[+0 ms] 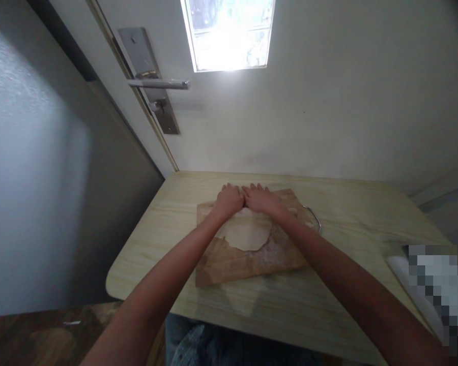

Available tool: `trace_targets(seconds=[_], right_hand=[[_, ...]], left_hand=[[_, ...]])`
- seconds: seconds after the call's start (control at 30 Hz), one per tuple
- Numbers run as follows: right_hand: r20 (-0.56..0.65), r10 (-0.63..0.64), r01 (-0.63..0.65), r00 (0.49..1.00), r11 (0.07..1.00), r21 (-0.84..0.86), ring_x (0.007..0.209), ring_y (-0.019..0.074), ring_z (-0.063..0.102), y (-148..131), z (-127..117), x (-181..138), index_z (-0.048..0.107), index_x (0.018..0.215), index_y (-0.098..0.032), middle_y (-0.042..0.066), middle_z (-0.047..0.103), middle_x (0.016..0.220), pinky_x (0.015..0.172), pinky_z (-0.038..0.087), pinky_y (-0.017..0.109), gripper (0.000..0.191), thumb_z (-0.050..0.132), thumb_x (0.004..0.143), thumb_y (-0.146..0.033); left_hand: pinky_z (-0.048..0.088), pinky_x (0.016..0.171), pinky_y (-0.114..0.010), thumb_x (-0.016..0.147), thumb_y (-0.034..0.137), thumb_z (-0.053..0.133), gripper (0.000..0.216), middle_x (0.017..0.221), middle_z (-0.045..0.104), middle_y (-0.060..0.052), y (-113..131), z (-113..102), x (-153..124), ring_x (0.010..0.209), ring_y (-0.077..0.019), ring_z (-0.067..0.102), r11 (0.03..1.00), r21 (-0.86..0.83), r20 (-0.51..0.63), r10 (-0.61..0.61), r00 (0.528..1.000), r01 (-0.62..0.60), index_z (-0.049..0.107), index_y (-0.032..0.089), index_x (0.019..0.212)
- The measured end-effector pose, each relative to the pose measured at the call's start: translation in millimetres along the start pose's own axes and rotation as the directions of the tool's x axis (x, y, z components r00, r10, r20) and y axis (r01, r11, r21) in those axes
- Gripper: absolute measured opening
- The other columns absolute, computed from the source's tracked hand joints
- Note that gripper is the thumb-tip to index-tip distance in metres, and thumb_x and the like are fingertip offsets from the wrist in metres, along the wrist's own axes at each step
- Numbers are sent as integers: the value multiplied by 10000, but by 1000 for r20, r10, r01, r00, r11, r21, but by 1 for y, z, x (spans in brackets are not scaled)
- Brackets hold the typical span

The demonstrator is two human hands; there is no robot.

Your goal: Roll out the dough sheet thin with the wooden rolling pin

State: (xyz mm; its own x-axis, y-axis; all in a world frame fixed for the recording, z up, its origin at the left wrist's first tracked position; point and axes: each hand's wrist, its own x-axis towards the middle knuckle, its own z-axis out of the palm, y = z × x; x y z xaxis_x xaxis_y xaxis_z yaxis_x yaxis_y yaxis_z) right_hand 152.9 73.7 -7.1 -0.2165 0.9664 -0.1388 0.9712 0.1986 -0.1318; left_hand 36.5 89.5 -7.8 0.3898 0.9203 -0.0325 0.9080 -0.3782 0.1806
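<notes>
On a wooden cutting board [213,267] lies a flat, pale sheet of dough [248,231] with an uneven rounded edge. My left hand [230,198] is at the dough's far edge, palm down, its fingers pointing away from me. Close beside it, my right hand [257,197] presses down with its fingers spread forward. The two thumbs nearly meet in the middle. What lies under both palms is hidden. White flour [269,251] dusts the board to the right of the dough. A metal handle [315,216] sticks out from the board's right side.
The board rests on a light wood table [156,229] with rounded corners. Behind it stands a pale door [328,101] with a lever handle [160,84] and a bright window [229,35]. A white object [408,274], partly blurred out, sits at the table's right. A grey panel [30,203] rises at the left.
</notes>
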Motion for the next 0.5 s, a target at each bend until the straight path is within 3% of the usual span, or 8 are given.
trace_targets(seconds=[0.23, 0.5], right_hand=[[-116, -57, 55, 992, 998, -24, 1239, 277, 279, -13, -6, 22, 518, 1128, -130, 158, 386, 1316, 976, 205, 456, 350, 305, 861, -207], [-246, -43, 29, 968, 998, -58, 1232, 241, 291, -20, -6, 28, 518, 1111, -93, 172, 413, 1289, 986, 187, 445, 360, 270, 851, -106]], left_hand=[[397, 848, -354, 819, 184, 280, 343, 1058, 539, -148, 6, -2, -14, 1024, -235, 479, 997, 16, -97, -76, 992, 78, 507, 95, 1061], [430, 799, -309, 793, 149, 346, 285, 974, 603, -117, -1, -2, -2, 928, -200, 548, 996, -5, -47, -90, 995, 90, 572, 139, 967]])
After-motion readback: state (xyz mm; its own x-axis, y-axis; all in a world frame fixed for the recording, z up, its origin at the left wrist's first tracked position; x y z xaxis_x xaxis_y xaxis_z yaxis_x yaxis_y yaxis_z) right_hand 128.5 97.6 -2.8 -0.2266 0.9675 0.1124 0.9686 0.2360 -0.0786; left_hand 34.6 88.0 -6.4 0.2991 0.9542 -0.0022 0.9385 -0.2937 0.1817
